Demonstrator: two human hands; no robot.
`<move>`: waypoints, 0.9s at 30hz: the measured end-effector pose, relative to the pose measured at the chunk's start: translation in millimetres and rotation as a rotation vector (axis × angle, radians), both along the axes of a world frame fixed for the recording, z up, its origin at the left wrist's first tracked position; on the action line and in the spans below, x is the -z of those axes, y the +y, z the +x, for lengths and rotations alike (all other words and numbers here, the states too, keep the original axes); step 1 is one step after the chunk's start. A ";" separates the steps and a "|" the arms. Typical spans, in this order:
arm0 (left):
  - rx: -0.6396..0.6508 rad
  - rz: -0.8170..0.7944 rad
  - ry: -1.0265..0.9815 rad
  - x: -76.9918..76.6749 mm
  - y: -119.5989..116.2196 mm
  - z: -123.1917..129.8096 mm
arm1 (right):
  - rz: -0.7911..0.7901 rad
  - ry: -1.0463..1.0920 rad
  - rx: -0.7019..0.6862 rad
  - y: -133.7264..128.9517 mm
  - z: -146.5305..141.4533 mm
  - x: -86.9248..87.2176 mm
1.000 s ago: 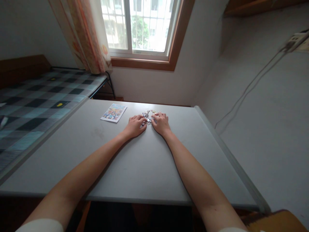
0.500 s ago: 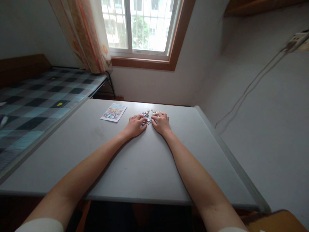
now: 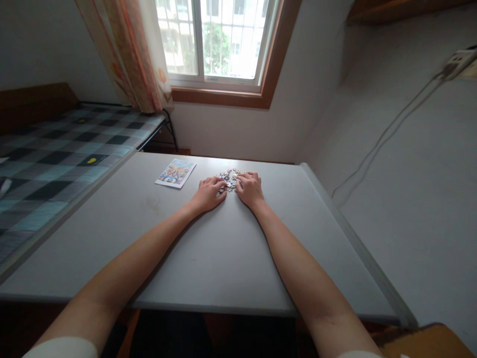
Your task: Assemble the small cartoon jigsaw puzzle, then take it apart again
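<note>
Small jigsaw puzzle pieces (image 3: 230, 187) lie in a loose ring-shaped pile near the far side of the grey table (image 3: 208, 263). My left hand (image 3: 209, 193) rests at the pile's left edge, fingers loosely bent and apart, thumb pointing toward the pieces; nothing shows in it. On the pile's right edge is my right hand (image 3: 250, 188), its thumb and forefinger brought together on what looks like a pale puzzle piece. The piece is tiny at this distance and partly covered by the fingers. Left of the hands, a colourful picture sheet (image 3: 176, 173) with a white border lies flat.
A bed with a checked cover (image 3: 74, 149) stands along the table's left side. Beyond the table are a curtain (image 3: 134, 59) and a barred window (image 3: 234, 40). A cable (image 3: 380, 139) hangs down the right wall from a power socket (image 3: 460, 60). A brown chair corner (image 3: 432, 343) shows at the lower right.
My right hand has shifted slightly to the right, with its fingertips drawn closer together and a pale piece showing at them. My left hand and the picture sheet have stayed in place.
</note>
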State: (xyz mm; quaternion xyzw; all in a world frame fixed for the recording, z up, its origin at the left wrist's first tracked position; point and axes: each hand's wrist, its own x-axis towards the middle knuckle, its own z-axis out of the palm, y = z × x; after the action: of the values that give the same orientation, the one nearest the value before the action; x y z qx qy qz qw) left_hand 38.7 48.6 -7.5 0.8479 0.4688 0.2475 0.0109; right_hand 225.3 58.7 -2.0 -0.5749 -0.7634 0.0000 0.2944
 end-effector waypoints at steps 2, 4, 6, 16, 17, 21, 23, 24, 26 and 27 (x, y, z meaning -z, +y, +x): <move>0.003 0.007 0.002 0.1 0.0 0.0 | -0.001 -0.006 0.003 0.3 -0.1 0.6; 0.001 0.009 0.002 -0.2 -0.2 0.2 | -0.023 -0.036 -0.008 0.3 -0.3 1.7; -0.002 0.005 0.003 -0.7 -0.5 0.5 | -0.065 -0.080 -0.020 0.3 -0.6 2.7; -0.007 0.002 0.004 -0.1 -0.5 0.4 | -0.070 -0.053 -0.052 -0.2 -0.8 1.8; -0.007 0.001 0.005 -0.2 -0.5 0.4 | -0.066 -0.049 -0.053 -0.2 -0.8 1.9; -0.007 0.003 0.007 -0.5 -1.1 0.6 | -0.065 -0.068 -0.045 -0.1 -0.9 2.9; -0.006 0.005 0.004 -0.5 -0.9 0.7 | -0.076 -0.093 -0.049 0.0 -0.9 3.3; -0.005 0.005 0.003 -0.4 -0.7 0.7 | -0.083 -0.104 -0.052 0.1 -0.9 3.4; -0.005 0.007 0.002 0.0 -0.1 0.6 | -0.092 -0.115 -0.053 0.3 -0.9 3.3; -0.005 0.009 0.004 0.3 0.3 0.5 | -0.094 -0.116 -0.052 0.3 -1.0 3.1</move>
State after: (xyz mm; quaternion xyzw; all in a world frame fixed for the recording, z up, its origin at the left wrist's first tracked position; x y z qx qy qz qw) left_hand 39.2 48.9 -7.8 0.8472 0.4697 0.2480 0.0058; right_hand 224.4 59.0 -5.2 -0.5670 -0.7931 0.0101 0.2222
